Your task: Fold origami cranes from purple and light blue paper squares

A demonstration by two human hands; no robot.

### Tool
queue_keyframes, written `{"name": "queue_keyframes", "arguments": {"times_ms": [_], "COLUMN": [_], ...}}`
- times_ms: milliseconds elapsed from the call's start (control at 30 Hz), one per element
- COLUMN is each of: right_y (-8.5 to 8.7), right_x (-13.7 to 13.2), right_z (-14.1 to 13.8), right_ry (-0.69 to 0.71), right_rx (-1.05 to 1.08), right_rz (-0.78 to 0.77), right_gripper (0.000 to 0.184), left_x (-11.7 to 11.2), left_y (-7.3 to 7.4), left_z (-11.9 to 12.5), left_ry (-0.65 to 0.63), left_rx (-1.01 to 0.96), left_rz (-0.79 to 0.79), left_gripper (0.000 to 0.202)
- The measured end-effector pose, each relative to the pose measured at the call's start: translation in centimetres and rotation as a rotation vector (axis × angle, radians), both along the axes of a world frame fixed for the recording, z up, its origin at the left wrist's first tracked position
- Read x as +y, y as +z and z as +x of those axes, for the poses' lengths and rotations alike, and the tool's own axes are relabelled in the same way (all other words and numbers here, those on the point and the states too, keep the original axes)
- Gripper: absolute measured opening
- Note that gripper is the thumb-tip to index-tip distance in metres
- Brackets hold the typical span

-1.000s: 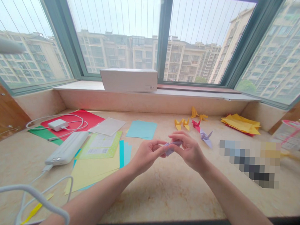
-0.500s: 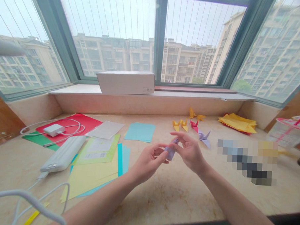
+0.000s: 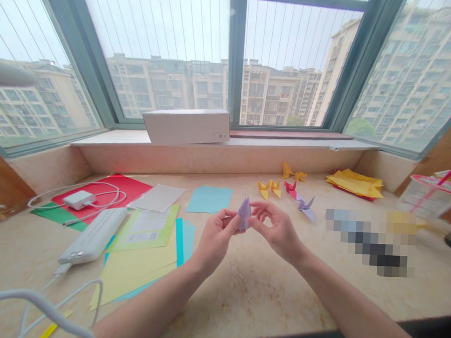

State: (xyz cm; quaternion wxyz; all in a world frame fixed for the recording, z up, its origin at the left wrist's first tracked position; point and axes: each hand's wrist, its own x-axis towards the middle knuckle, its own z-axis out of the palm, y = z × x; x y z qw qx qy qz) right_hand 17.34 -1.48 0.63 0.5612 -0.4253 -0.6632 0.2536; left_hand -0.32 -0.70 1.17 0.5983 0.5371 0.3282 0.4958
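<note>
A small folded piece of lilac paper [image 3: 244, 212] stands point-up between my two hands above the stone counter [image 3: 265, 290]. My left hand [image 3: 215, 238] pinches its lower left side with thumb and fingers. My right hand [image 3: 277, 228] pinches its right side, the other fingers curled. Behind my hands lie finished paper cranes: a lilac crane [image 3: 305, 205], a red crane [image 3: 290, 188] and yellow cranes [image 3: 268, 188].
Coloured paper sheets [image 3: 147, 255] spread at the left, with a white power bank [image 3: 93, 235], a charger and cables [image 3: 78, 198]. A white box [image 3: 186, 126] sits on the sill. Yellow folded sheets [image 3: 354, 183] and a plastic cup [image 3: 429, 195] are at the right.
The lilac piece has turned from lying sideways in my fingers to standing point-up, and both hands have risen slightly. The camera has shifted a little.
</note>
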Motion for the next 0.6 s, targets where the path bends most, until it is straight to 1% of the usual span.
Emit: {"name": "queue_keyframes", "arguments": {"times_ms": [133, 300, 433, 600], "right_y": [-0.06, 0.16, 0.39, 0.21], "right_x": [0.1, 0.22, 0.01, 0.08], "right_z": [-0.03, 0.15, 0.19, 0.5], "right_ry": [-0.029, 0.017, 0.079, 0.083], "right_rx": [-0.027, -0.049, -0.107, -0.154], "right_rz": [0.038, 0.084, 0.136, 0.174], "right_gripper": [0.018, 0.006, 0.005, 0.01], "left_x": [-0.26, -0.49, -0.27, -0.14], "left_y": [0.16, 0.19, 0.11, 0.09], "left_z": [0.07, 0.09, 0.05, 0.02], "left_ry": [-0.06, -0.115, -0.102, -0.09], "left_rx": [-0.036, -0.049, -0.045, -0.065], "left_rz": [-0.029, -0.026, -0.029, -0.044], "left_gripper": [0.039, 0.043, 0.037, 0.036]}}
